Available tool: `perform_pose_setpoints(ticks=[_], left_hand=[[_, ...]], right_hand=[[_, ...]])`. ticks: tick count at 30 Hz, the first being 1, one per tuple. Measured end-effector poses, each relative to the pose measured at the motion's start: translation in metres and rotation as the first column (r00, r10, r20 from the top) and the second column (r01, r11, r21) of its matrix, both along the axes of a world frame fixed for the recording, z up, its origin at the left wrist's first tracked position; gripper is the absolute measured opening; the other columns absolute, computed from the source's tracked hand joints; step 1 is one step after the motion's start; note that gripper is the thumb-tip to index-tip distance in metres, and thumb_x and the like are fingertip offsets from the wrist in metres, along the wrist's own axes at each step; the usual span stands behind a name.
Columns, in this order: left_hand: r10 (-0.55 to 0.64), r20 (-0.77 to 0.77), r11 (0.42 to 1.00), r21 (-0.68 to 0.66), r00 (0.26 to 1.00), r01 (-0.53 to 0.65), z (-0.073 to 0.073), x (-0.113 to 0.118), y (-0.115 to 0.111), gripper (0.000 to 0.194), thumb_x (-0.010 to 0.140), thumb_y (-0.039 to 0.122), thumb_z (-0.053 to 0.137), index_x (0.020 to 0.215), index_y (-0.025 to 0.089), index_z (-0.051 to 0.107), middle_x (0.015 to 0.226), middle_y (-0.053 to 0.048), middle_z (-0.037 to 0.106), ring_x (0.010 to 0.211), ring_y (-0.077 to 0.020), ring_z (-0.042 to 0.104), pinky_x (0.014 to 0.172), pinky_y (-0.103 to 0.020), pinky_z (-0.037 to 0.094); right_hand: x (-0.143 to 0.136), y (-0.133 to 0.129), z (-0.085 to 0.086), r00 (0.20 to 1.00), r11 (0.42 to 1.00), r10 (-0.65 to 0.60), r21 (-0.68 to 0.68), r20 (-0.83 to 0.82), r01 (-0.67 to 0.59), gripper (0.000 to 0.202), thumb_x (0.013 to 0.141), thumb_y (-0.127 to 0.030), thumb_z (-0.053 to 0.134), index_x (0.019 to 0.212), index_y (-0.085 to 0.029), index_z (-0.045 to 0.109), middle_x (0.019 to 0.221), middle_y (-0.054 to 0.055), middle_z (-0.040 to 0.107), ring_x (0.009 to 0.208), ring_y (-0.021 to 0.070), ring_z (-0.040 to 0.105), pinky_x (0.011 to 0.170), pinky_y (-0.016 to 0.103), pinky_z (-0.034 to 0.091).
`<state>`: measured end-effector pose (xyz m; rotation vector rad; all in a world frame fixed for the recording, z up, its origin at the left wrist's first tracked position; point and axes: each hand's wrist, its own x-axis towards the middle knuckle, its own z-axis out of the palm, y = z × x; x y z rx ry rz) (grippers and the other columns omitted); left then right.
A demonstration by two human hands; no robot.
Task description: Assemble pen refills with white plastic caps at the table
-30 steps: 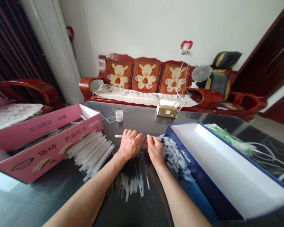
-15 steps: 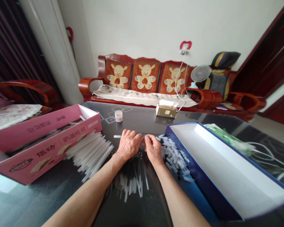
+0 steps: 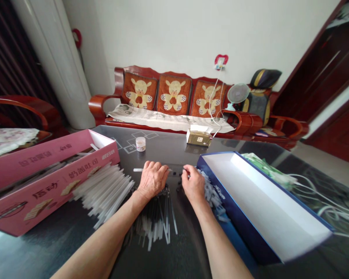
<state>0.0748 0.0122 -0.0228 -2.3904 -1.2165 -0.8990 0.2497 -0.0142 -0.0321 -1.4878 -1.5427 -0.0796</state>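
My left hand (image 3: 153, 179) is wrapped round a slim translucent white tube (image 3: 137, 170), whose end juts out to the left of the knuckles. A thin tip shows past the fingertips on the right. Apart from it, my right hand (image 3: 193, 184) has thumb and forefinger pinched together; what they hold, if anything, is hidden. Beside my right wrist lies a heap of short translucent caps (image 3: 214, 195), partly covered by the hand. Left of my left forearm is a pile of long translucent tubes (image 3: 106, 190). Between my forearms lie several thin dark sticks with pale ends (image 3: 157, 228).
A pink carton (image 3: 61, 176) with contents stands at left, and an open blue box (image 3: 238, 217) with a white inside at right. Behind are a small white jar (image 3: 140, 144) and a tissue box (image 3: 198, 136). Green packaging (image 3: 269, 170) and white cables (image 3: 311, 190) lie far right.
My hands have come apart: the right has moved away from the left toward the caps. The left still holds the tube. The whole view has shifted slightly.
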Motion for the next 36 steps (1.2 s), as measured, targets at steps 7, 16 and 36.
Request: perform_pose_setpoints(ticks=[7,16,36], left_hand=[[-0.032,0.029,0.999,-0.014,0.999,0.032,0.001,0.001,-0.001,0.028,0.092,0.033,0.039,0.092,0.021,0.065,0.074,-0.005,0.056,0.074,-0.0193,0.047,0.076,-0.036,0.031],[-0.083,0.026,0.996,-0.012,0.996,0.083,0.000,0.003,-0.003,0.028,0.093,0.030,0.038,0.095,0.018,0.063,0.077,-0.006,0.058,0.074,-0.0195,0.047,0.076,-0.036,0.032],[-0.130,0.023,0.991,-0.025,0.991,0.131,0.008,-0.011,0.004,0.028,0.087,0.038,0.046,0.095,0.025,0.069,0.073,-0.004,0.056,0.073,-0.0191,0.047,0.078,-0.038,0.031]], right_hand=[[0.032,-0.004,-0.001,0.933,0.971,-0.222,-0.026,0.284,0.239,0.016,0.076,-0.015,0.053,0.082,-0.015,0.067,0.093,0.014,0.065,0.090,0.0254,0.055,0.084,0.038,0.040],[-0.017,-0.005,0.000,0.963,0.963,0.271,-0.011,0.002,-0.271,0.023,0.086,-0.022,0.047,0.100,-0.019,0.065,0.093,0.007,0.070,0.086,0.0177,0.064,0.081,0.030,0.049],[-0.018,-0.015,0.020,0.938,0.964,0.260,-0.117,0.228,-0.239,0.023,0.089,-0.019,0.043,0.097,-0.022,0.064,0.089,0.006,0.068,0.083,0.0180,0.063,0.078,0.028,0.045]])
